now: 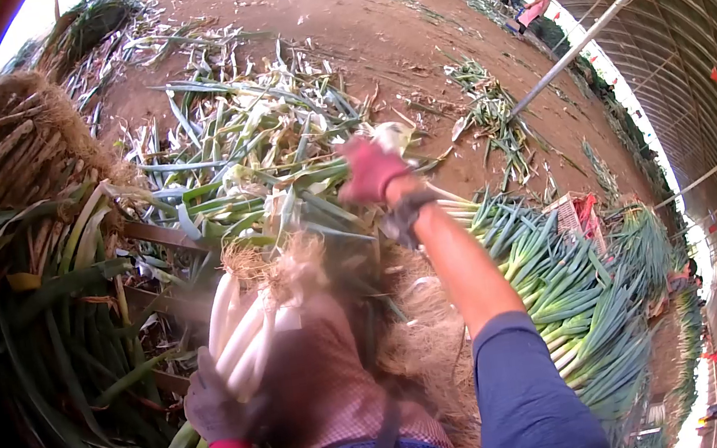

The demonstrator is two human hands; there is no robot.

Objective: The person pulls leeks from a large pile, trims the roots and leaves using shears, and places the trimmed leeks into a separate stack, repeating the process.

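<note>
Near the bottom left, my left hand (215, 403), in a grey glove with a pink cuff, is closed round a bunch of leeks (243, 337). Their white stems point up and end in tangled roots. My right hand (373, 171), in a red glove, is stretched out in front over the edge of a pile of leaf scraps (266, 128). It is blurred by motion, and its fingers are smeared. A pale scrap (393, 136) shows beside it; whether the hand touches it, I cannot tell.
Unpeeled leeks (18, 149) are stacked at the left. Green leeks (563, 288) lie in rows at the right, by a crate (575, 220). A metal pole (594, 29) slants across the upper right. People (534, 10) are in the distance.
</note>
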